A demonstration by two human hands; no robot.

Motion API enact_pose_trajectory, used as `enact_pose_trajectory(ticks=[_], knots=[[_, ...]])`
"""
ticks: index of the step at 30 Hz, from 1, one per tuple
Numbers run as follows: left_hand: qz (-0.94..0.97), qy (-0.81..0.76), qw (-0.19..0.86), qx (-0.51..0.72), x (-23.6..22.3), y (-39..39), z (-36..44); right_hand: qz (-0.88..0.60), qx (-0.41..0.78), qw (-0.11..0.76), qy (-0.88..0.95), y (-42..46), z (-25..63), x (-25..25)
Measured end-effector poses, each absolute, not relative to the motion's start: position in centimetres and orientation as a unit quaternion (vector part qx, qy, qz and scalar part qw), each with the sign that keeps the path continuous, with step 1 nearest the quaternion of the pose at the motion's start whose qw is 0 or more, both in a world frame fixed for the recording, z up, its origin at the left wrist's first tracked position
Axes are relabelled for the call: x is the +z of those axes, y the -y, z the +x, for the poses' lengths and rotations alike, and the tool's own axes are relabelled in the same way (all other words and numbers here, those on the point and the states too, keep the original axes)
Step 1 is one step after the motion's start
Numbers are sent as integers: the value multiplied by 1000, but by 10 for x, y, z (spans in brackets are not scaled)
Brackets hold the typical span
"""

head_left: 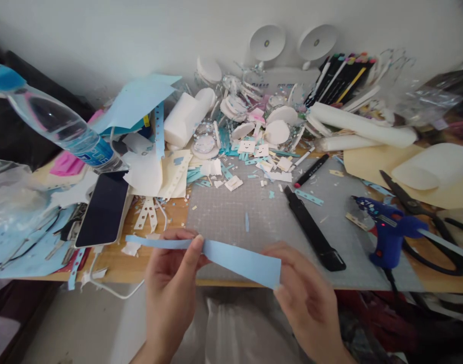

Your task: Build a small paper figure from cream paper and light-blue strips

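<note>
A long strip of light blue paper (239,258) stretches between my two hands above the front edge of the table. My left hand (174,283) pinches it near the middle, thumb on top, and a narrow tail sticks out to the left. At the strip's wide right end, the fingers of my right hand (305,293) are closed on its edge and corner. Beyond the strip lies a grey cutting mat (224,212) with a small blue paper scrap (247,221) on it.
A black utility knife (315,230), a marker (311,171), a blue glue gun (386,227) and scissors (417,202) lie to the right. On the left are a phone (102,210) and a leaning water bottle (64,121). Paper pieces crowd the back.
</note>
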State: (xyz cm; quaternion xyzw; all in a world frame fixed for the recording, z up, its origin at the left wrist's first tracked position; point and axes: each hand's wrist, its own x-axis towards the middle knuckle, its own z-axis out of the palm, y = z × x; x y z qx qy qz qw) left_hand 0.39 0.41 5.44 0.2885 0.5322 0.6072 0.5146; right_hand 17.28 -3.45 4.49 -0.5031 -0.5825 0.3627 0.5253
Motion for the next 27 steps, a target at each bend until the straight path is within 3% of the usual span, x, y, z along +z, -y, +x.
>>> enact_pose_trajectory(ticks=[9,16,19,24,27], knots=[[390,-527,513,554,55,5,-25,-592,273,510,562,34,202,51],[628,-512,330,484,50,16,-41,-507,344,330,718,2,217,57],[731,-460,306,400,48,18,-26,-521,326,332,716,-3,202,50],[699,-459,381,395,38,21,-1,-545,312,375,682,3,190,40],[574,-517,478,417,33,24,2,-597,148,404,678,6,204,34]])
